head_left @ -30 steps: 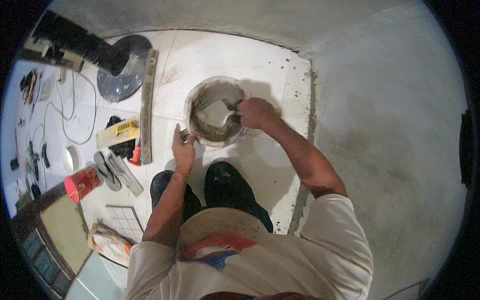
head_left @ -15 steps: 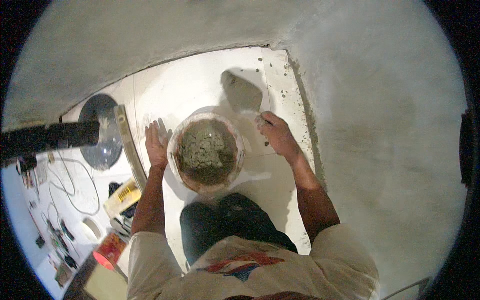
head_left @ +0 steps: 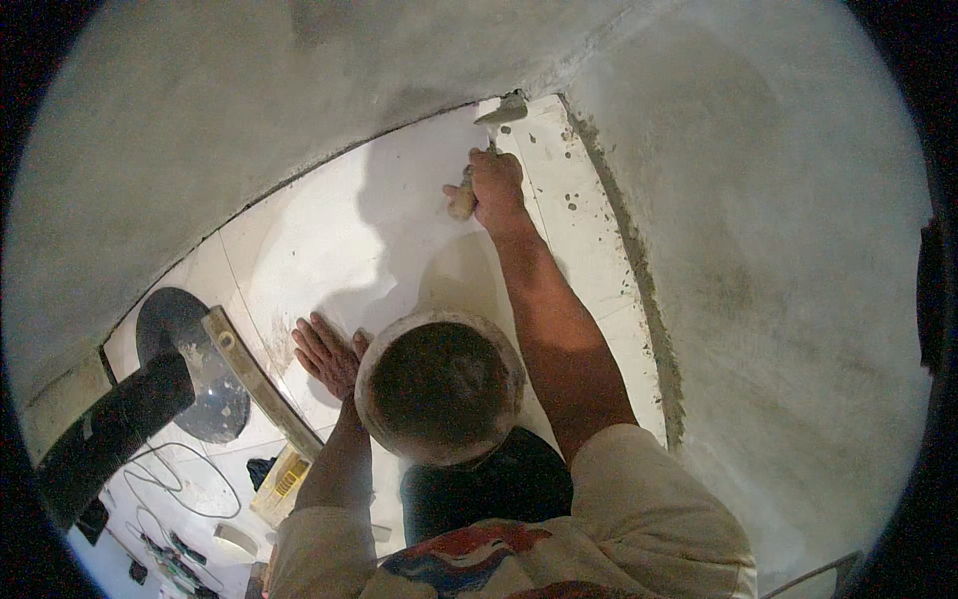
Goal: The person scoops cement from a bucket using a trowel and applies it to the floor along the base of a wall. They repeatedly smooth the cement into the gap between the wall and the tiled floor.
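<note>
Two grey plastered walls enclose the work: one ahead [head_left: 259, 90] and one on the right [head_left: 778, 299], meeting in a corner beyond the hands. Between them and the person spreads a floor of large white tiles [head_left: 319, 250], partly in shadow. On it, close in front of the person's knees, stands a round, pale-rimmed bucket [head_left: 510, 384], its inside dark and its contents hard to make out.

At the left sits a glossy black round disc [head_left: 220, 409] with whitish smears, a thick black post [head_left: 130, 414] crossing over it. A long, straight, grey-brown bar [head_left: 258, 382] lies just beside the disc.

The right hand [head_left: 496, 185], arm stretched forward past the bucket, is closed around the pale handle of a metal-bladed trowel [head_left: 502, 114]; the blade is near the foot of the walls at the corner. The left hand [head_left: 327, 354] grasps nothing, its fingers spread over the tiles just beside the bucket; whether the thumb touches the rim cannot be told.

Smallest are dark grey spots [head_left: 571, 207] scattered along the right wall's base.
</note>
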Motion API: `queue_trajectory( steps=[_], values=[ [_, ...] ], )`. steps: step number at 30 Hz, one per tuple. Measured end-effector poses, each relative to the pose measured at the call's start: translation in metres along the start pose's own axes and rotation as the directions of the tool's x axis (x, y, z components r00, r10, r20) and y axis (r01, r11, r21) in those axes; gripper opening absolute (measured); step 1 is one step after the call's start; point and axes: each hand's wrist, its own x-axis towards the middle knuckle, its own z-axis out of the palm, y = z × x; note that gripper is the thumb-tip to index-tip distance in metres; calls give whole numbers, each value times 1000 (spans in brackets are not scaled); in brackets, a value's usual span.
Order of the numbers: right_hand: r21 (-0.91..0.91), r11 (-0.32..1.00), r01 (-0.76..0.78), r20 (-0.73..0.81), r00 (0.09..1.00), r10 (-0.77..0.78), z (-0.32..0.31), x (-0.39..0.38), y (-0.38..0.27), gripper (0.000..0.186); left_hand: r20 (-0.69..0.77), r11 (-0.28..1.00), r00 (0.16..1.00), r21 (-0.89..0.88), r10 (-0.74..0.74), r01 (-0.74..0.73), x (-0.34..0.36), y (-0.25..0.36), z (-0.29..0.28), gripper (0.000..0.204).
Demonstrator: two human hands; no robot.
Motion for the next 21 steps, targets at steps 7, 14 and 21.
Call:
queue_trajectory(
  steps=[7,14,21],
  values=[
    [332,939,-84,-33,994,101,81,16,-49,15,44,998,998,49,-44,42,-2,-11,-6,90],
    [105,993,-59,-35,997,63,79,12,-65,16,58,997,997,59,-42,39,-1,-9,-8,92],
    [68,997,-36,-96,995,42,82,-21,-40,29,41,996,999,86,-24,20,-3,-13,-5,92]
  ],
)
